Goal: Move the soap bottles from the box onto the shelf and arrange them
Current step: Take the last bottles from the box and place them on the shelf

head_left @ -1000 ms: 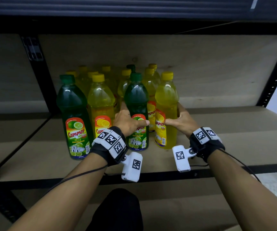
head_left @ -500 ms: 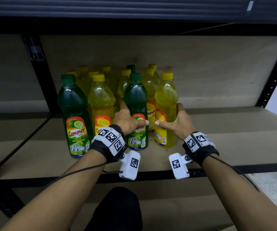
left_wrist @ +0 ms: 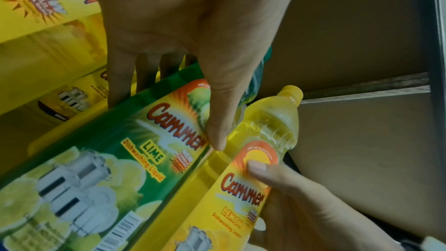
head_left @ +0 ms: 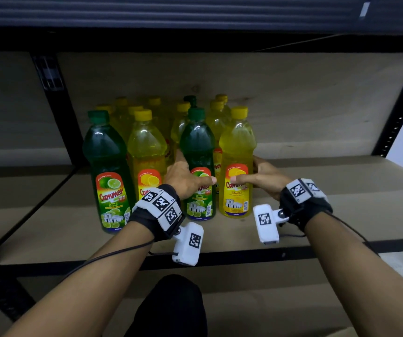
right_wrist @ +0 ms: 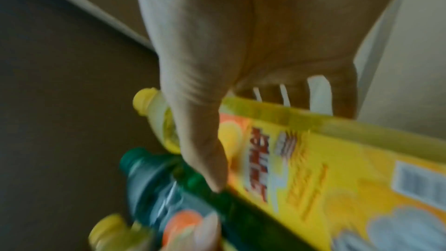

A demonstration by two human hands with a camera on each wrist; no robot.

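Several soap bottles stand grouped on the wooden shelf. In the front row my left hand grips a green lime bottle, thumb across its label and fingers round its far side. My right hand grips the yellow lemon bottle beside it in the same way. In the left wrist view the green lime bottle and the yellow lemon bottle stand side by side, almost touching. The blurred right wrist view shows the lemon bottle under my thumb. Another green bottle and a yellow one stand at the front left.
More yellow bottles and one green one fill the rows behind. Black uprights frame the bay, and a plywood back panel closes it. Bare shelf board lies right of the bottles. A dark knee shows below the shelf edge.
The yellow lemon bottle in my right hand has turned so its label faces me and now stands closer to the green one. My left hand has stayed on the green bottle.
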